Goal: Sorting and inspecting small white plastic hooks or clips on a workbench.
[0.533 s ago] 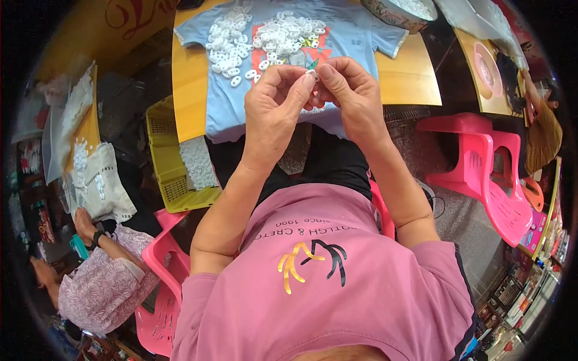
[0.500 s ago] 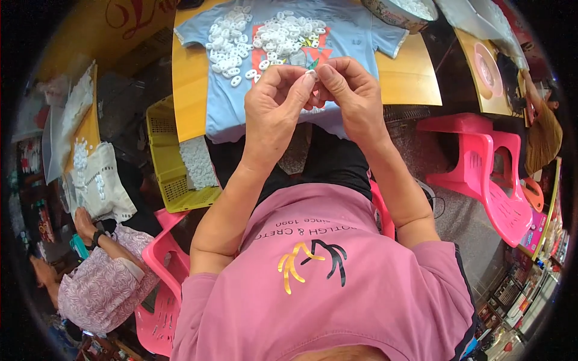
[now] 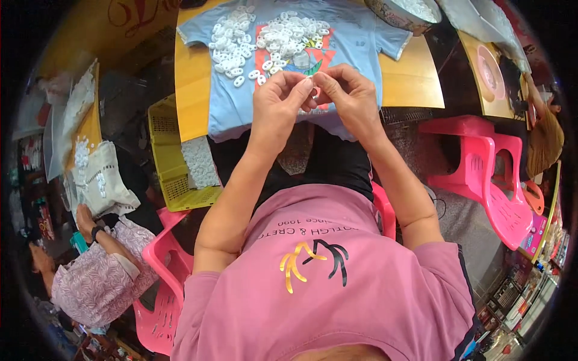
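Above the blue shirt [image 3: 235, 111] | small white piece [image 3: 310, 77] midway between left hand [image 3: 278, 108] and right hand [image 3: 355, 103], equally near | both narrowly pinching it | long axis hidden, cannot tell direction

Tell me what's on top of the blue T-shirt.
White two-holed pieces lie heaped on the blue T-shirt, covering part of its print. The left hand and right hand block more from view. Whether the bowl rests on the cloth can't be told.
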`<state>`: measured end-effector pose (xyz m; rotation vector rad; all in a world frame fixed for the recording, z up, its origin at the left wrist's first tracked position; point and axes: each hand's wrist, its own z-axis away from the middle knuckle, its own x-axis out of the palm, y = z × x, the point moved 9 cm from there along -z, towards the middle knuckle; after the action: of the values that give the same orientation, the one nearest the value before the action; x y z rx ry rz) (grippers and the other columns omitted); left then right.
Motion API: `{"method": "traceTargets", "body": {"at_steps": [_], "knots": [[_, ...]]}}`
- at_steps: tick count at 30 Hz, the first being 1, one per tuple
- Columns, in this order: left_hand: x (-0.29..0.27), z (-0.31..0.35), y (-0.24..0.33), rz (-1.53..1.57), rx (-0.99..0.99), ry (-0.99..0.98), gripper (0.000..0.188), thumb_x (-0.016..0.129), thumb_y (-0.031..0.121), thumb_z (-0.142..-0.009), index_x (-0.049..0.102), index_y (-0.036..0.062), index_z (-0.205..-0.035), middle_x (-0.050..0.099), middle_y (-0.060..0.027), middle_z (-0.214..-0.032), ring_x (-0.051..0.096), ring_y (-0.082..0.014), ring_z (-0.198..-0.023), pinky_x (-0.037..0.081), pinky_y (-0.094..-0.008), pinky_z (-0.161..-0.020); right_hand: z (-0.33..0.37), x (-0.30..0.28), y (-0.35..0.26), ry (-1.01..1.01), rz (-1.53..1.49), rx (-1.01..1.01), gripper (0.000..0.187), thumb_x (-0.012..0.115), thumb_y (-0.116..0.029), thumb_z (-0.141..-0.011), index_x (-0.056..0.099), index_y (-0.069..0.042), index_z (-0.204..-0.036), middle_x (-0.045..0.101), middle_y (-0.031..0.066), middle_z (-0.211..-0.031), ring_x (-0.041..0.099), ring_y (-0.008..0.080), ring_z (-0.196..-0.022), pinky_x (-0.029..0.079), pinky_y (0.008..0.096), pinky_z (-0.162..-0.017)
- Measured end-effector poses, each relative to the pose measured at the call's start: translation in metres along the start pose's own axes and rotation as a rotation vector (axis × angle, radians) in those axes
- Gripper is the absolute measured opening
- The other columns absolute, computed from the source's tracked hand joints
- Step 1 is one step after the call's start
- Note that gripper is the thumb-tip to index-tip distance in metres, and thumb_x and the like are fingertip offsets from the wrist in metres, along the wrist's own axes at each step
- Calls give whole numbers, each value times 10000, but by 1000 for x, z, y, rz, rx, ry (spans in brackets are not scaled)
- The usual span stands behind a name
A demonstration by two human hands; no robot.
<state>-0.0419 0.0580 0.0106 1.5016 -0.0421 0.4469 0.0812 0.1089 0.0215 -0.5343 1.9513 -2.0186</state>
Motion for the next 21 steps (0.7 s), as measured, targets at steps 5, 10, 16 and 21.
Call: {"method": "traceTargets", "body": {"at_steps": [5,10,16,21], "knots": [[-5,1,-2,127,-96,-68,141,639,122,-918,624,-14,-951,645,-57,-806,608,-112,-665,496,-248,-629,-1,-1,-31,-96,356,-264,141,633,-107,-927,650,31,-950,632,53,-856,612,111,-703,512,247,-632],[-7,6,3,112,-101,-103,145,628,131,-925,624,-11,-952,645,-55,-789,605,-107,-662,482,-233,-620,1,3,-57,-124,620,-538,92,670,-44,-867,657,7,-943,628,97,-854,626,177,-732,504,293,-621],[-10,17,4,-5,-105,-87,148,625,140,-927,621,-6,-948,643,-41,-778,601,-89,-658,472,-216,-605,19,25,-69,-311,842,-792,131,683,-37,-822,624,-9,-936,610,119,-865,621,280,-735,504,351,-615],[-9,26,9,-36,-92,-131,146,634,143,-927,622,-2,-947,644,-32,-783,604,-82,-658,474,-215,-593,21,31,-70,-360,902,-749,131,677,-54,-834,587,-15,-922,601,130,-861,615,300,-736,502,374,-618]]}}
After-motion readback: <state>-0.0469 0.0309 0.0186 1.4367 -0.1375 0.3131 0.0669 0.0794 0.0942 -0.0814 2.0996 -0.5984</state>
